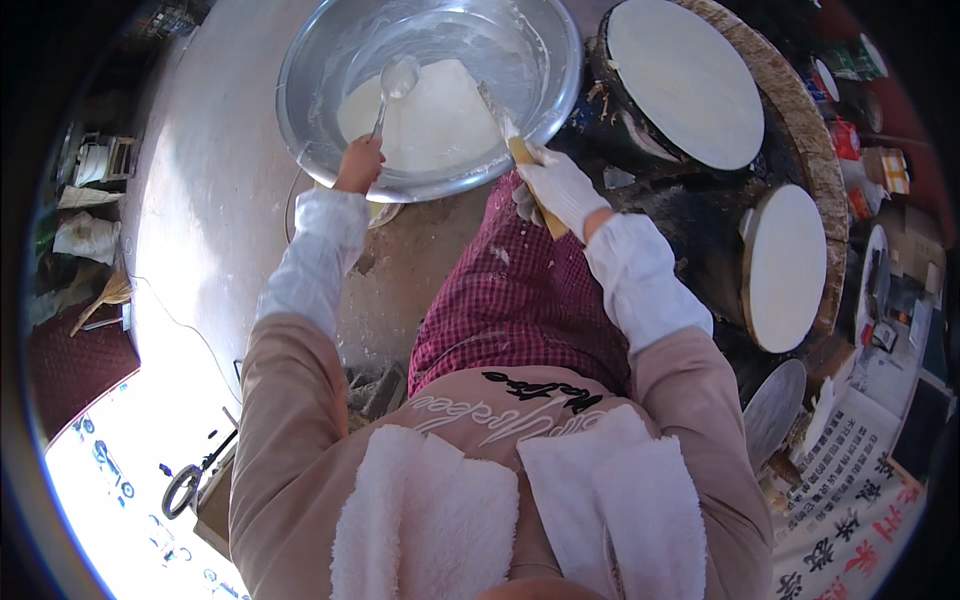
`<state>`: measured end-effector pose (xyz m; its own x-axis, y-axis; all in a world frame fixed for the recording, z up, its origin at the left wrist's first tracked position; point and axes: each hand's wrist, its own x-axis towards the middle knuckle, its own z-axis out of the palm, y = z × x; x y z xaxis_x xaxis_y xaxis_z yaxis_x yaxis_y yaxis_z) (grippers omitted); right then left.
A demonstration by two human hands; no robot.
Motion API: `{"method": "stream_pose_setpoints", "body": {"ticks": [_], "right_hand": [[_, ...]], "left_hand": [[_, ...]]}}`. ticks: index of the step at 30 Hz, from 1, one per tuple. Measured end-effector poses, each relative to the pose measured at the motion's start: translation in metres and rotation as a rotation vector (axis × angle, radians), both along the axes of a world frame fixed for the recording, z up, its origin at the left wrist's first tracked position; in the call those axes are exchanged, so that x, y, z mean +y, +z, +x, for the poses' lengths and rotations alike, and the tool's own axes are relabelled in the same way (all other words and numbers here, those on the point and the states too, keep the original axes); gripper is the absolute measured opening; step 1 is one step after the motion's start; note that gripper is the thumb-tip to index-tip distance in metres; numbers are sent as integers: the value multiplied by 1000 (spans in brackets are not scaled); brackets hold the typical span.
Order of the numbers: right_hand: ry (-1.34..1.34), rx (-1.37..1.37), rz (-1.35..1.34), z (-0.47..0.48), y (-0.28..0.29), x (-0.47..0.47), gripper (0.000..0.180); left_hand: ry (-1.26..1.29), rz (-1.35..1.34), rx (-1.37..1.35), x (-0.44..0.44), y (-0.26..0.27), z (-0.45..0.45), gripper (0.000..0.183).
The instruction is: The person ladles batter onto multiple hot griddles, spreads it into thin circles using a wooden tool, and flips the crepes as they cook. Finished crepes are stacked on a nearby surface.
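My bare left hand (361,165) grips the handle of a metal spoon (399,77), whose bowl is over the white batter or dough (450,120) in a large metal basin (319,75). I cannot tell whether the spoon touches the white mass. Around a flat, yellowish scraper-like tool (520,151) my right hand (559,184) is closed, in a white knit glove. White paste coats the tool's far end, which reaches over the basin's near right side. The white mass lies in the lower half of the basin, and thin smears mark the inner wall.
Right of the basin, two round griddles carry white layers, the far one (686,82) and the nearer one (786,268). A grey round plate (776,411) stands closer to me. A curved, worn ledge (814,142) runs behind them. A broom (109,292) is far left, and a cable (187,322) crosses the floor.
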<state>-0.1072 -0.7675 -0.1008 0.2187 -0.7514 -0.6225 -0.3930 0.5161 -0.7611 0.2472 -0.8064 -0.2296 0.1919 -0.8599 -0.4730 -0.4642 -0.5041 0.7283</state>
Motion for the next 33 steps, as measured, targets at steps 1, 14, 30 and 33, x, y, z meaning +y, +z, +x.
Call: {"method": "stream_pose_setpoints", "body": {"ticks": [1, 14, 30, 33], "right_hand": [[47, 105, -43, 8, -11, -19, 39], [-45, -228, 235, 60, -11, -31, 22], [-377, -494, 337, 61, -24, -62, 33], [-396, -429, 376, 27, 8, -28, 51]], "left_hand": [[-79, -24, -212, -18, -2, -1, 28], [-1, 286, 188, -31, 18, 11, 31], [390, 271, 1154, -68, 44, -67, 26], [493, 153, 849, -100, 3, -66, 23]]}}
